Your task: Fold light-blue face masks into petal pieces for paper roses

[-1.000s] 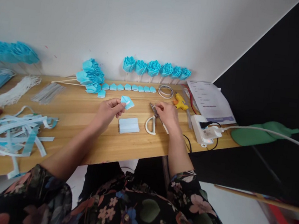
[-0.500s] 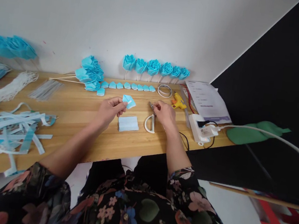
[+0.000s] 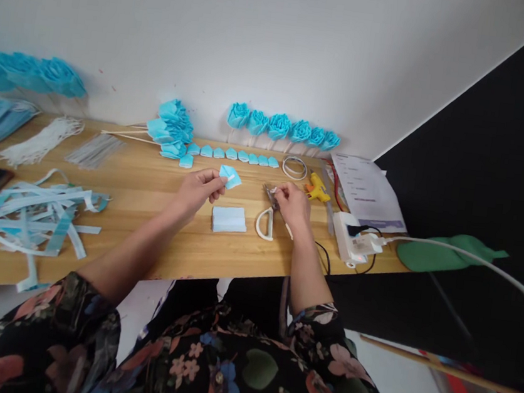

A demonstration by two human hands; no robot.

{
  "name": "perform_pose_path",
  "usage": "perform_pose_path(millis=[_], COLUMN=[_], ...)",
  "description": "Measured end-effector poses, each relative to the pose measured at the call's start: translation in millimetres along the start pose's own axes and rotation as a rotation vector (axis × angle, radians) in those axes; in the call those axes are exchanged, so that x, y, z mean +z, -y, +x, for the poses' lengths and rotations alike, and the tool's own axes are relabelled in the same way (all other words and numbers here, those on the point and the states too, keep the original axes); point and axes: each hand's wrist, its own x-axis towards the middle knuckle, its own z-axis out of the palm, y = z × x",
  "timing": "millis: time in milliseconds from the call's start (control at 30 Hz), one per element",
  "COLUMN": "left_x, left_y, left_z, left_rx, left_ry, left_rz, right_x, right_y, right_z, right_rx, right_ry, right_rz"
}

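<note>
**A:** ok so where's the folded blue piece [image 3: 231, 177] rn, and what's got it?

**B:** Around the middle of the wooden table [image 3: 217, 258], just on the far side of the stack of pale sheets [image 3: 230, 219]. Left hand [image 3: 197, 191] has it, thumb and fingers pinched right together on its near left corner. The rest of it sticks out free to the right.

**A:** And the right hand [image 3: 294, 205]?

**B:** Fingers bunched up by the scissors [image 3: 270, 198], thumb close in to the fingertips. Maybe something tiny and whitish in there? Honestly can't tell if it's gripping anything.

**A:** How would that piece handle, you think?

**B:** My guess: weighs basically nothing, soft and thin, kinda floppy. Looks matte so prob not slippery. Won't snap, but I'd bet the fold pops loose if you pinch just one layer.

**A:** So grab it where?

**B:** Where the layers overlap, flat and light, like the left hand's doing. The row of small folded pieces [image 3: 231, 154] along the far side lies pretty flat, so I'd think the creases hold ok.
</note>
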Motion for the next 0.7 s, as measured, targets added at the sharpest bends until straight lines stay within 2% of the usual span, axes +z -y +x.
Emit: perform_pose_path(millis=[100, 167, 300, 400, 533, 700], left_x=[0.4, 2.1, 5.7, 6.3, 5.6, 5.5], left_y=[1, 0, -3, -5, -4, -2], left_z=[-1, -4, -9, -11, -10, -8], left_rx=[-0.023, -0.022, -0.033, -0.036, -0.038, -0.037], left_ry=[0.009, 0.031, 0.055, 0.066, 0.054, 0.014], left_rz=[-0.016, -0.033, -0.057, -0.07, -0.104, -0.138], right_x=[-1, -5, -19, -26, -19, -8], right_y=[9, 20, 49, 66, 77, 80], right_z=[-7, -14, -27, -29, -26, -19], right_rx=[-0.119, -0.26, -0.697, -0.911, -0.995, -0.977], right_ry=[-0.229, -0.302, -0.353, -0.416, -0.494, -0.458], right_rz=[0.259, 0.342, 0.267, 0.212, 0.113, 0.017])
